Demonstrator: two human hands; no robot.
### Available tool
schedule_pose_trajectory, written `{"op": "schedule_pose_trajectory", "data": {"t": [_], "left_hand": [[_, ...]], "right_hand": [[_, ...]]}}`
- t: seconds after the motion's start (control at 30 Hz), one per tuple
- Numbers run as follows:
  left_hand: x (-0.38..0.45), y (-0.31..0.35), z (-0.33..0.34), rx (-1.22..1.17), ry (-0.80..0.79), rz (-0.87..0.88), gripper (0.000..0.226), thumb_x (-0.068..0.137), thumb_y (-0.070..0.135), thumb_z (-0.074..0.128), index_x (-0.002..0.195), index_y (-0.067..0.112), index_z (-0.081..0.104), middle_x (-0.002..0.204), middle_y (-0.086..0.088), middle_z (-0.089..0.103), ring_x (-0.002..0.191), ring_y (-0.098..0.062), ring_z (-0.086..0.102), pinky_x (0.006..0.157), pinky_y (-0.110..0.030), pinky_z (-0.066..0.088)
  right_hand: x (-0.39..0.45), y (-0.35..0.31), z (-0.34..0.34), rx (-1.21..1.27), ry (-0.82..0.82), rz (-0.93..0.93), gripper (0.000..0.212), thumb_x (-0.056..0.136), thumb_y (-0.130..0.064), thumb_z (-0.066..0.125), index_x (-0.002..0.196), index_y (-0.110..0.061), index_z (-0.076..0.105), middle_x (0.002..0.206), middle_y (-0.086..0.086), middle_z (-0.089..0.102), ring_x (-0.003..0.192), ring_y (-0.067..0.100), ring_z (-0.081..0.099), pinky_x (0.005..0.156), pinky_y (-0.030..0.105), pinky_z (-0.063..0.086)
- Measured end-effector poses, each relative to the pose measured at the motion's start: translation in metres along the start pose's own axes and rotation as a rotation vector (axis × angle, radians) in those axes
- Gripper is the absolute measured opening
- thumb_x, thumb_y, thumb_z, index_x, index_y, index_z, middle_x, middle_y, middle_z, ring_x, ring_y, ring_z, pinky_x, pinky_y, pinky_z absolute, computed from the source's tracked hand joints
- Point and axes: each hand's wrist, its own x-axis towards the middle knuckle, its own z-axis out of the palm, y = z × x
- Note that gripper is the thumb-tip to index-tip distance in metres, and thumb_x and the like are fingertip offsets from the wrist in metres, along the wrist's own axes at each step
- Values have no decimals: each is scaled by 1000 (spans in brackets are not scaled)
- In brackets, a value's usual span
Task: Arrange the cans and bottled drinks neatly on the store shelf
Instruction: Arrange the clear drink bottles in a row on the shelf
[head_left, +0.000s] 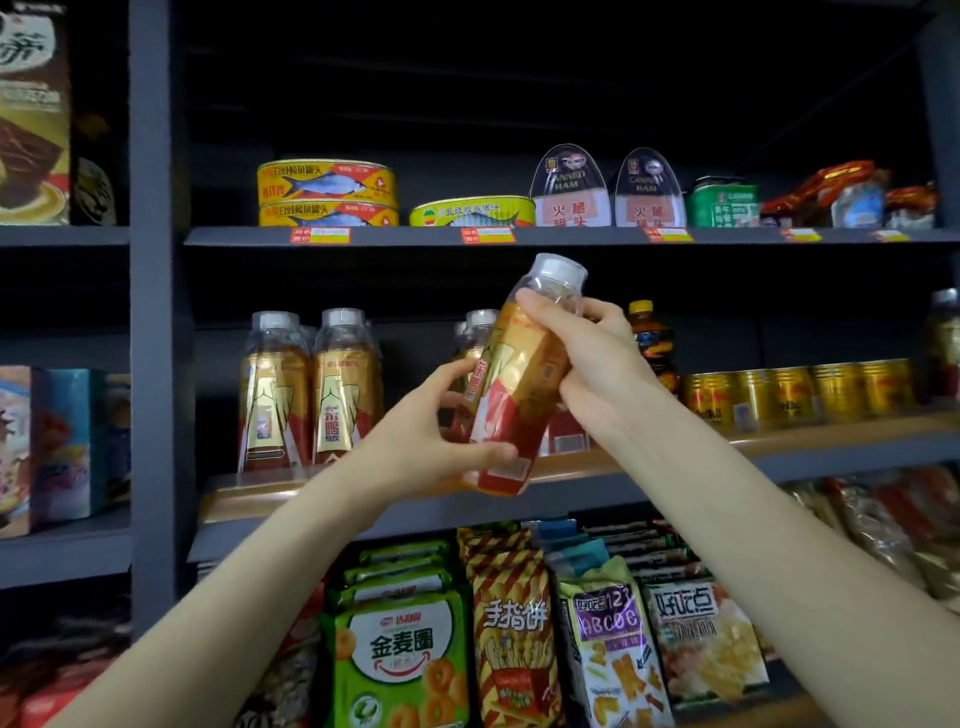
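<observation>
1. The fingers (470, 452) of the left hand (415, 441) curl round the lower body of a gold-and-red bottle (519, 384), gripping it near its base; the fingers of the right hand (587, 358) wrap its shoulder just under the clear cap.
2. The bottle lies between the two hands, held in the air and touching no shelf. Its long axis is tilted, cap up and to the right, base down and to the left. Both hands are on it; neither is plainly nearer.
3. Beyond the fingers is the middle shelf (649, 457). To the left of the fingers stand two matching bottles (311, 389), upright and side by side. Directly behind the held bottle more of the same kind are partly hidden.
4. To the right of the fingers stand a dark bottle with a yellow cap (649, 343) and a row of gold cans (795, 395).
5. My judgement: the bottle needs righting before it is set down, and the gap between the left pair and the hidden bottles looks like the likeliest spot. The neighbours there stand close and could be knocked.
6. Above the fingers, the upper shelf holds flat fish tins (327, 192); below, snack bags (410, 649).
</observation>
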Motion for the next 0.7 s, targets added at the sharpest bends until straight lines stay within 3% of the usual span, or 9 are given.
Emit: {"op": "schedule_pose_trajectory", "data": {"t": [0.07, 0.1, 0.23, 0.3, 0.4, 0.57, 0.63, 0.7], "left_hand": [[2, -2, 4, 112, 77, 48, 83, 71, 30, 79, 139, 36, 32, 116, 7, 54, 100, -12, 59, 82, -38, 56], [2, -3, 2, 58, 73, 27, 82, 70, 29, 79, 139, 36, 35, 116, 6, 56, 100, -15, 61, 81, -41, 57], [-1, 9, -15, -643, -156, -265, 62, 67, 31, 69, 126, 18, 54, 109, -14, 69, 93, -32, 69, 72, -45, 59], [2, 15, -19, -770, -211, -336, 55, 69, 37, 64, 119, 14, 58, 109, -21, 68, 92, -36, 68, 67, -43, 60], [3, 22, -21, -765, -219, -367, 53, 70, 38, 64, 116, 12, 58, 104, -23, 68, 91, -37, 68, 66, -43, 59], [-1, 26, -24, -695, -210, -346, 50, 69, 34, 66, 114, 12, 60, 108, -21, 67, 91, -37, 68, 68, -46, 59], [0, 22, -20, -561, -159, -238, 47, 71, 33, 68, 114, 19, 60, 105, -14, 70, 90, -31, 70, 71, -44, 59], [2, 13, -17, -392, 2, -78, 55, 66, 34, 74, 118, 37, 53, 106, -5, 69, 92, -24, 69, 73, -43, 59]], "right_hand": [[2, -2, -2, -26, -7, 27, 67, 76, -20, 78, 131, -18, 41, 120, 9, 57, 104, 24, 59, 89, 48, 51], [3, -5, -6, -47, -42, 39, 66, 77, -21, 77, 132, -18, 41, 119, 8, 57, 105, 24, 59, 88, 46, 51], [1, -18, -20, -271, -346, 108, 66, 71, -28, 74, 131, -21, 47, 121, 10, 58, 104, 28, 62, 70, 37, 56], [0, -13, -22, -354, -382, 143, 74, 68, -32, 74, 134, -28, 42, 123, 10, 54, 105, 30, 61, 72, 38, 58], [-1, -6, -24, -332, -354, 135, 68, 76, -32, 73, 135, -30, 40, 124, 9, 53, 101, 27, 63, 73, 37, 59], [-1, -10, -29, -344, -412, 111, 79, 62, -31, 75, 133, -31, 40, 125, 11, 55, 105, 30, 63, 83, 43, 57], [-1, -13, -29, -348, -454, 70, 84, 61, -28, 76, 134, -33, 34, 126, 10, 56, 109, 29, 62, 89, 47, 54], [-3, -12, -29, -306, -476, 24, 88, 62, -25, 77, 135, -37, 29, 130, 7, 55, 115, 26, 59, 95, 49, 50]]}}
